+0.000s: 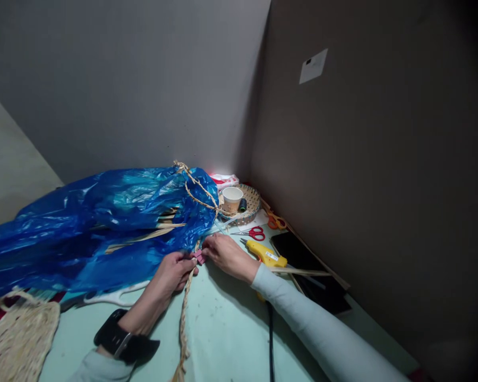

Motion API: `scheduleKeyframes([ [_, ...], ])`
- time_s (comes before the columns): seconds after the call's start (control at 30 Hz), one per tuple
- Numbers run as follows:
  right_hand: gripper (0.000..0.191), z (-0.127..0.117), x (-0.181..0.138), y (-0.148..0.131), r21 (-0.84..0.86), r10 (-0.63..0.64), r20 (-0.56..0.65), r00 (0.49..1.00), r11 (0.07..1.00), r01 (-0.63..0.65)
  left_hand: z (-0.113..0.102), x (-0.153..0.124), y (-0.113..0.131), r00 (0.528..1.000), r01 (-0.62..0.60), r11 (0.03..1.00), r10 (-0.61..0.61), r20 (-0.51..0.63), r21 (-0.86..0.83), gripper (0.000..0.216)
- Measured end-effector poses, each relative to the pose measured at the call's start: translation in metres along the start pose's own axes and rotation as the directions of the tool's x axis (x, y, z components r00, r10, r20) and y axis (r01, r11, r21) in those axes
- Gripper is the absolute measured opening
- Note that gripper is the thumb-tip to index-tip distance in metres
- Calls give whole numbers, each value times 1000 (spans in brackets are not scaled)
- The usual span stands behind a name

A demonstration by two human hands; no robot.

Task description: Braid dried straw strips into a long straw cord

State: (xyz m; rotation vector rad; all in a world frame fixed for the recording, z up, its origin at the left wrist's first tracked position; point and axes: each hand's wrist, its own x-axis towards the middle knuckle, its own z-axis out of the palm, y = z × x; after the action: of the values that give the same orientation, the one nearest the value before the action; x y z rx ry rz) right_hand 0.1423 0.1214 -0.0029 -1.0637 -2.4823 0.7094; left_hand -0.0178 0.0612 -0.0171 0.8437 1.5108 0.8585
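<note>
Workpiece: pink piece (199, 257), qty 1, at the braided cord (184, 318), above mid worktop (227, 339), btwn both hands. L hand (180, 269): grip closed, fingertips pinching the piece's lower L side. R hand (225, 254): grip closed to a narrow pinch at the piece's R edge; exact contact partly hidden by the fingers.

Obstructions: blue plastic bag (103, 233), qty 1, covers the L rear and partly overlaps the white-handled scissors (117, 295). Yellow glue gun (265, 253), qty 1, lies just beside the R forearm, which hides part of it; black cable (271, 339), qty 1, runs toward the near edge.

Scissors, total qty 3 — white-handled, red-handled (257, 233) and orange-handled (276, 222), the last two near the glue gun.

Rear: woven basket (254, 200), qty 1, w/ cup (232, 197), qty 1, and dark thread spool (242, 205), qty 1 — cup and spool side by side. Near L corner: woven straw piece (27, 334), qty 1.
</note>
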Motion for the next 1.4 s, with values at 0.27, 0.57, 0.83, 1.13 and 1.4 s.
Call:
scheduleKeyframes([
  [0.27, 12, -4, 4, 8, 246, -1, 1, 1000, 969, 1, 3, -9, 11, 991, -130, 983, 129, -20, -129, 52],
  [0.57, 29, 8, 16, 31, 454, 46, 41, 998, 889, -60, 4, 9, 20, 991, -88, 994, 82, -105, -56, 27],
  [0.83, 26, -2, 15, 31, 487, 30, 100, 995, 870, -75, 6, 22, 17, 989, -97, 992, 87, -118, -81, 35],
  [1.13, 13, -7, 12, 27, 441, 118, 32, 993, 890, -120, 16, 25, 25, 988, -108, 987, 94, -125, -119, 35],
  [1.4, 11, -11, 10, 26, 397, 116, 19, 993, 911, -114, 19, 26, 28, 984, -101, 982, 74, -164, -161, 35],
])
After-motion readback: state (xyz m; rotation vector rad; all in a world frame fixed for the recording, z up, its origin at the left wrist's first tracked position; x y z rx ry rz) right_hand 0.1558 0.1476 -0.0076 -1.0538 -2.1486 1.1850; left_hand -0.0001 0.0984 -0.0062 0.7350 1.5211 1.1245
